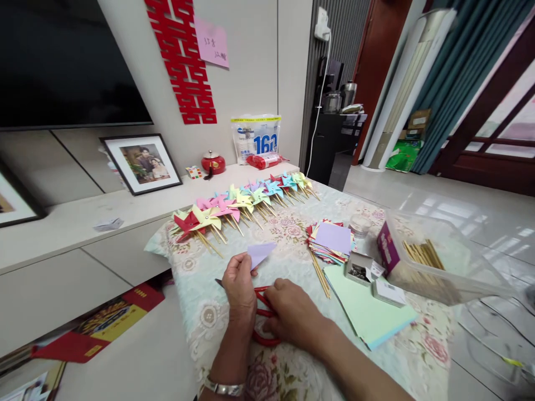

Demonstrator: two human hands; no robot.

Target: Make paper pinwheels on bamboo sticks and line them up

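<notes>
My left hand (239,287) pinches a folded lilac paper (259,253) by its lower corner, lifted just above the floral tablecloth (288,234). My right hand (292,312) lies over red-handled scissors (263,317) on the cloth, fingers around the handles; the blades are mostly hidden under my hands. A row of finished paper pinwheels (238,206) on wooden sticks lies beyond my hands. A stack of coloured paper squares (332,242) sits to the right.
Right of my hands are loose wooden sticks (320,273), pale green sheets (368,309), a small box of pins (359,270), and a clear plastic bin (443,262) holding sticks. A low white cabinet (83,223) with framed photos stands at left.
</notes>
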